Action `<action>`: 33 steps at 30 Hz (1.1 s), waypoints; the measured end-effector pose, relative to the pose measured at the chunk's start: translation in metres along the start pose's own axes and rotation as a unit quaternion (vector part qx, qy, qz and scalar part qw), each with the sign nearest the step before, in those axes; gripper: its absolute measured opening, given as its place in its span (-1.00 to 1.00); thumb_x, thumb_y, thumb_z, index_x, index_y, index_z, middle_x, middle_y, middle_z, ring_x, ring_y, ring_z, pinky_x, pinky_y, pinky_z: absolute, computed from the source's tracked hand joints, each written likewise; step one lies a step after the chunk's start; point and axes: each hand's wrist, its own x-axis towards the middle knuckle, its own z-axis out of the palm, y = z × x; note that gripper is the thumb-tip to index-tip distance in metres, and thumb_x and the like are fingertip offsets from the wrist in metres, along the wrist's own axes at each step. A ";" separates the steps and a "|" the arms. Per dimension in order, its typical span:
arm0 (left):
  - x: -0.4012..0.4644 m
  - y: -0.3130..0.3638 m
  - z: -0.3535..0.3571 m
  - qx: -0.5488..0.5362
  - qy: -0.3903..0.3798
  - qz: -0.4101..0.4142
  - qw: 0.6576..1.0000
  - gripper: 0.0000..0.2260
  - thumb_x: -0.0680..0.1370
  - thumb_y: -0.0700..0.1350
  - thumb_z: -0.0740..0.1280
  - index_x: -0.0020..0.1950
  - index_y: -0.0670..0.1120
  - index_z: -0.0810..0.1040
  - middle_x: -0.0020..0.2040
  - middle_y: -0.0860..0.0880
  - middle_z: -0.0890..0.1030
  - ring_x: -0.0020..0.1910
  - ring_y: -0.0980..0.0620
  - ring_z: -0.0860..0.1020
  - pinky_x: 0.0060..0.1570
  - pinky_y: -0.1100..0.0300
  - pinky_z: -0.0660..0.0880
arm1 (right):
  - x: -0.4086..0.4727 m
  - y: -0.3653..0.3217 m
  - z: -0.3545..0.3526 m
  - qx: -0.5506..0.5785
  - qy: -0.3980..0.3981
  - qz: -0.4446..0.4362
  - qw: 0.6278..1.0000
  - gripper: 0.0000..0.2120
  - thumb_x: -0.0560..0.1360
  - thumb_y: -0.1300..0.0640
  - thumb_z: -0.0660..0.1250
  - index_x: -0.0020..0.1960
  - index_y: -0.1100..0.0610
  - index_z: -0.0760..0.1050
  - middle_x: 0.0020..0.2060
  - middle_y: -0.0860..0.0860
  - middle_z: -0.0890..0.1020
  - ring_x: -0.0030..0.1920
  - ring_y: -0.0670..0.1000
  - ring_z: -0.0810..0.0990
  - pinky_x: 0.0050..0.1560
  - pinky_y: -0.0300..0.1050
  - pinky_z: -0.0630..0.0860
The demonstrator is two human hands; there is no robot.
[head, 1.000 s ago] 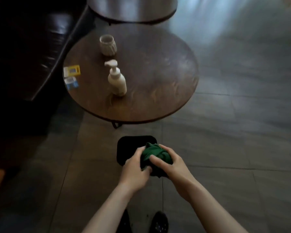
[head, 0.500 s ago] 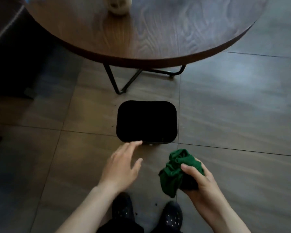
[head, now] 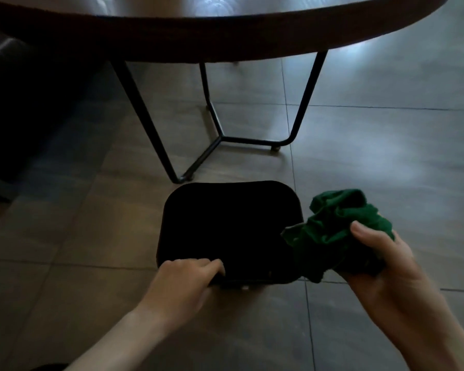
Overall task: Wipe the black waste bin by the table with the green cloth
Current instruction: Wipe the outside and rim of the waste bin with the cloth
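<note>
The black waste bin (head: 225, 226) stands on the tiled floor just in front of the round table, seen from above as a rounded black square. My left hand (head: 182, 285) rests on its near left rim, fingers curled over the edge and gripping it. My right hand (head: 386, 263) holds the crumpled green cloth (head: 338, 228) at the bin's right side; part of the cloth overlaps the bin's right edge. The bin's inside is too dark to make out.
The round wooden table (head: 225, 30) overhangs the top of the view, its black metal legs (head: 220, 135) reaching the floor right behind the bin. A dark sofa or bench (head: 24, 103) fills the left. Grey floor tiles spread to the right.
The view dropped lower and closer to the bin. My left hand went from hovering near the bin to gripping its near rim. My right hand carried the cloth up to the bin's right side.
</note>
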 end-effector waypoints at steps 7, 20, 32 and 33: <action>0.030 -0.005 -0.023 -0.040 0.108 0.011 0.993 -0.84 0.54 0.13 0.29 0.11 0.24 0.49 -0.04 0.25 0.67 -0.07 0.18 0.65 -0.25 0.20 0.49 | 0.002 -0.007 -0.017 -0.030 -0.034 -0.064 0.997 -0.38 0.29 0.01 0.60 0.30 0.18 0.59 0.20 0.24 0.67 0.20 0.23 0.68 0.04 0.05 0.66; 0.073 -0.043 -0.010 -0.019 0.120 -0.034 0.992 -0.34 0.50 0.16 0.41 0.56 0.24 0.22 0.41 0.11 0.43 0.47 -0.06 0.33 0.50 -0.21 0.13 | -0.011 0.059 0.015 -0.349 -0.016 -0.290 0.891 -0.49 0.36 0.05 0.64 0.26 -0.12 0.58 0.06 -0.12 0.71 0.05 -0.10 0.72 -0.02 -0.28 0.63; 0.076 -0.050 -0.009 -0.038 0.082 -0.043 0.995 -0.15 0.40 -0.05 0.54 0.52 0.33 0.14 0.48 0.17 0.35 0.54 0.00 0.20 0.51 -0.40 -0.02 | 0.028 0.228 -0.015 -0.783 -0.341 -0.421 0.307 -0.35 0.53 -0.03 0.33 0.57 -0.16 0.22 0.60 0.14 0.23 0.63 0.31 0.02 0.52 0.41 -0.04; 0.075 -0.049 -0.009 -0.045 0.084 -0.040 0.995 -0.16 0.39 -0.05 0.55 0.51 0.33 0.15 0.47 0.18 0.36 0.53 0.01 0.21 0.51 -0.40 -0.03 | 0.024 0.232 -0.026 -0.782 -0.370 -0.429 0.258 -0.34 0.50 -0.02 0.41 0.54 -0.16 0.25 0.59 0.12 0.25 0.62 0.30 0.07 0.52 0.40 0.03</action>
